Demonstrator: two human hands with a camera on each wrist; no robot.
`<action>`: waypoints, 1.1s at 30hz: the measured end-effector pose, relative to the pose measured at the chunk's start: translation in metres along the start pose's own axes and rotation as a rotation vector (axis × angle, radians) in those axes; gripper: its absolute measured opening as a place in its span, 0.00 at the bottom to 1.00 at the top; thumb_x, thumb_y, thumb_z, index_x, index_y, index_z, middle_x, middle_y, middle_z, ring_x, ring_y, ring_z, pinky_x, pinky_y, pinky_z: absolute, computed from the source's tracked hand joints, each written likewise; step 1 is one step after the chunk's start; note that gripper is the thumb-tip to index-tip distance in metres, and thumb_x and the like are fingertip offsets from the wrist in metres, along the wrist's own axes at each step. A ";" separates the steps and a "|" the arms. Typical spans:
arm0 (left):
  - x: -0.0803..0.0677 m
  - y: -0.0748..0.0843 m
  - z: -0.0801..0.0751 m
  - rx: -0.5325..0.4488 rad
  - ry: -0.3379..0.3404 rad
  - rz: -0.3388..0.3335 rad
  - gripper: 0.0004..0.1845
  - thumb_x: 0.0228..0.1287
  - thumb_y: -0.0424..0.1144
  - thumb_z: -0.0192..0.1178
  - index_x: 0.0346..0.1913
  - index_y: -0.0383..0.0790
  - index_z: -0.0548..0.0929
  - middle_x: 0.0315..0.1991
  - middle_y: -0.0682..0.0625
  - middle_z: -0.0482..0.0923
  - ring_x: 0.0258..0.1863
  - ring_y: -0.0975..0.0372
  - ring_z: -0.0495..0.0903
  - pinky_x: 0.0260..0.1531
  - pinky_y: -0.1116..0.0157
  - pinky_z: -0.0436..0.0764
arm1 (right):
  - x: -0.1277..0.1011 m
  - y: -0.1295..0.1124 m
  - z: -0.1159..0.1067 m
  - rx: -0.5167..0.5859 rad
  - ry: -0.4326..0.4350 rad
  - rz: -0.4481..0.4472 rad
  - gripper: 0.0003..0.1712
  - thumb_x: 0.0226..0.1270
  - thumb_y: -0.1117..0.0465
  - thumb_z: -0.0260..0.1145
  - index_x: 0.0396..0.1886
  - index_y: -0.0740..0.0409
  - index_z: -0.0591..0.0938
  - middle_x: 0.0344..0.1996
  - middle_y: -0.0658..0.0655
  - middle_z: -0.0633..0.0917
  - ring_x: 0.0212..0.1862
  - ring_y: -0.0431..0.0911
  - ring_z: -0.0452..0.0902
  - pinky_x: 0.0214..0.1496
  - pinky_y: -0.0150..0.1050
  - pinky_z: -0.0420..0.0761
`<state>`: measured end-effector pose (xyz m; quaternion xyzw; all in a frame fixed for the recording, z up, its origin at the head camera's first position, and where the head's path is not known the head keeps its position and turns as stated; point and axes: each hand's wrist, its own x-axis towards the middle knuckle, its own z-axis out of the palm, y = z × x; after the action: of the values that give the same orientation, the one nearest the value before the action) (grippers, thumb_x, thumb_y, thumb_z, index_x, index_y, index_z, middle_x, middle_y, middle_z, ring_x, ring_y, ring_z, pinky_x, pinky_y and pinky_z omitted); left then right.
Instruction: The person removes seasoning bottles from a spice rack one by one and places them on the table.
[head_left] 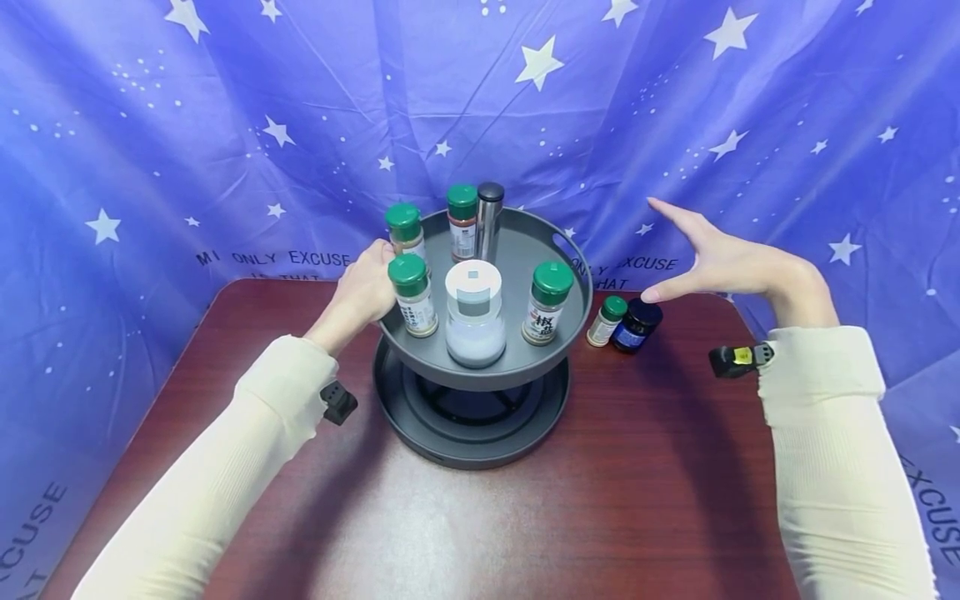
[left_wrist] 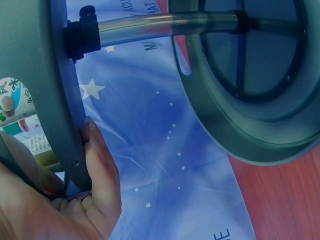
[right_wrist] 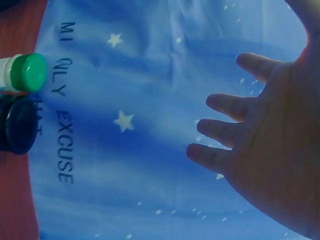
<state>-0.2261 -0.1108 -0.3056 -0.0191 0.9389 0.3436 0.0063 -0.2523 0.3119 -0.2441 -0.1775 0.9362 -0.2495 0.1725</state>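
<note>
My left hand [head_left: 367,287] grips the left rim of a grey two-tier rack's upper tray [head_left: 510,367]. In the left wrist view, its fingers [left_wrist: 100,170] curl around the tray's edge at the handle slot. On that tray stand several green-capped spice bottles [head_left: 542,321], a white-lidded jar [head_left: 476,333] and a silver cylinder with a black cap [head_left: 489,221]. Up in the air to the right, my right hand [head_left: 720,258] holds nothing, its thumb and fingers spread apart. Beneath it on the table are a small green-capped bottle [head_left: 602,327] and a dark-lidded jar [head_left: 633,329].
The rack's lower tray [head_left: 472,454] sits on the reddish wooden table [head_left: 637,483], joined to the upper one by a metal post [left_wrist: 150,30]. A blue curtain with white stars [head_left: 450,100] hangs behind the table and along both sides.
</note>
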 end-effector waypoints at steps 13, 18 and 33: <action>0.001 0.001 0.000 0.001 0.002 -0.005 0.29 0.79 0.50 0.21 0.60 0.37 0.70 0.58 0.38 0.75 0.61 0.40 0.73 0.61 0.43 0.70 | -0.007 -0.037 0.004 -0.113 -0.012 -0.113 0.72 0.50 0.50 0.80 0.77 0.27 0.34 0.80 0.49 0.31 0.81 0.53 0.24 0.71 0.73 0.47; 0.001 0.001 0.000 0.001 -0.005 -0.009 0.29 0.79 0.50 0.21 0.61 0.38 0.69 0.60 0.38 0.74 0.63 0.40 0.72 0.63 0.43 0.69 | -0.008 -0.056 0.003 -0.183 0.041 -0.173 0.78 0.44 0.49 0.83 0.78 0.31 0.32 0.79 0.53 0.29 0.80 0.54 0.18 0.73 0.73 0.39; 0.001 0.000 0.000 -0.016 -0.004 -0.012 0.28 0.79 0.50 0.22 0.61 0.38 0.69 0.59 0.38 0.74 0.62 0.41 0.73 0.62 0.44 0.70 | -0.011 -0.103 0.019 -0.319 -0.001 -0.233 0.78 0.38 0.39 0.83 0.79 0.34 0.37 0.80 0.52 0.32 0.81 0.56 0.23 0.74 0.72 0.41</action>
<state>-0.2273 -0.1103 -0.3055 -0.0241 0.9360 0.3511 0.0100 -0.2098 0.2255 -0.2027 -0.3100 0.9369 -0.1160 0.1126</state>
